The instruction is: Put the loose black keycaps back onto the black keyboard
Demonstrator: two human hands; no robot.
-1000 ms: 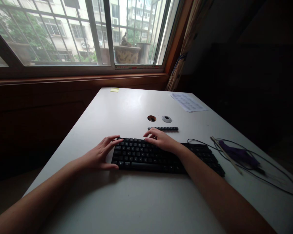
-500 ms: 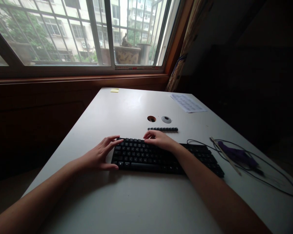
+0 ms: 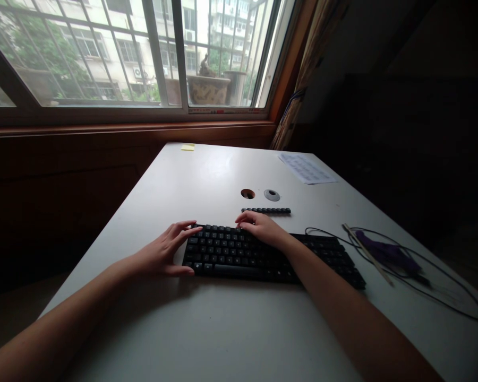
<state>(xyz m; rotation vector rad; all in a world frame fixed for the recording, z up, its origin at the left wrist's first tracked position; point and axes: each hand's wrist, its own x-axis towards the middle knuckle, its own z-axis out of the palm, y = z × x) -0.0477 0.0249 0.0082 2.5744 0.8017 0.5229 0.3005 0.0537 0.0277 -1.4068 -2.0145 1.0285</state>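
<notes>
Pale table (image 3: pixel 207 329) fills the foreground, and on it, front and centre, sits the black keyboard (image 3: pixel 231 260), lying flat with its long side to the person; at its left end comes the left hand (image 3: pixel 169 249), thumb and fingers spread wide, thumb at the near corner, fingertips at the far one; over the middle lies the right hand (image 3: pixel 261 228), fingers curled narrow at the top row, and whether a key is pinched there I cannot tell; its forearm crosses above the keys and hides some of them!

Out to the right, a dark cable (image 3: pixel 450 312) loops around a purple cloth (image 3: pixel 386 252), with a thin stick (image 3: pixel 368 254) slanting alongside; just beyond the right hand, a neat row of loose keycaps (image 3: pixel 276 211); past that, a round hole (image 3: pixel 247 194) and a grey ring (image 3: pixel 272 195), side by side; further back, printed paper (image 3: pixel 308 168) at the right, a yellow note (image 3: pixel 188 147) near the far left corner; and behind it all, a barred window with a patterned planter (image 3: pixel 209 90) outside.
</notes>
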